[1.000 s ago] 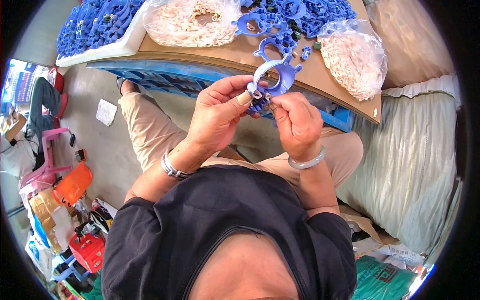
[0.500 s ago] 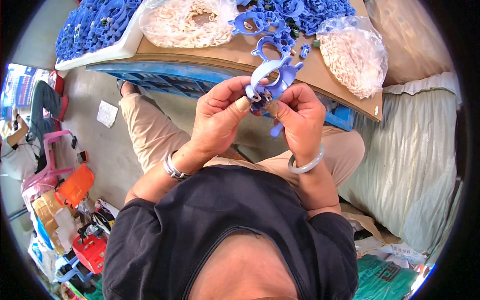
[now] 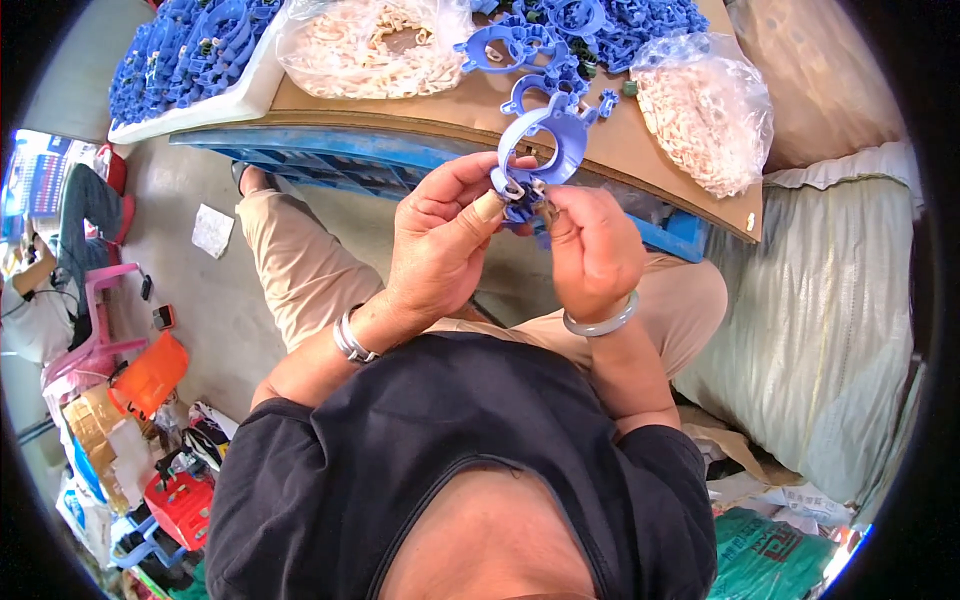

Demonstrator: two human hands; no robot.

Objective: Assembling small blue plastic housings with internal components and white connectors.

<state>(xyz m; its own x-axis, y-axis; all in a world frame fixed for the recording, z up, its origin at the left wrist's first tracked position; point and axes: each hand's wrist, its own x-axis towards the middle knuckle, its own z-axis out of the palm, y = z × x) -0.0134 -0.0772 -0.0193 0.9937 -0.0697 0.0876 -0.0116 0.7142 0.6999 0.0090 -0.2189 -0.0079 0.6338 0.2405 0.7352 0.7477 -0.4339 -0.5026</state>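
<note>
— What have you got in your hands?

— A blue plastic ring part [image 3: 548, 140], a hoop with small lugs round its rim. I hold it up in front of my chest, above my lap and just short of the board's [image 3: 640, 150] near edge. My left hand [image 3: 445, 240] is curled almost closed, thumb and forefinger pinched on the lower left of the ring. My right hand [image 3: 592, 250] is closed too, fingertips pressed on the small fittings at the bottom of the ring; what exactly sits between them I cannot tell, my fingers hide it.

— And the ring stands how?

— Upright, tilted slightly to the right, its open middle facing me.

— What lies around you?

— On the board, a heap of blue ring parts [image 3: 590, 25] at the far end, a clear bag of pale small pieces [image 3: 372, 50] to its left, and another clear bag [image 3: 705, 110] at the right edge. Further left a white tray [image 3: 235, 100] is piled with more blue parts. Under the board is a blue crate [image 3: 330, 160]. A grey sack [image 3: 830, 330] stands at my right knee
</note>
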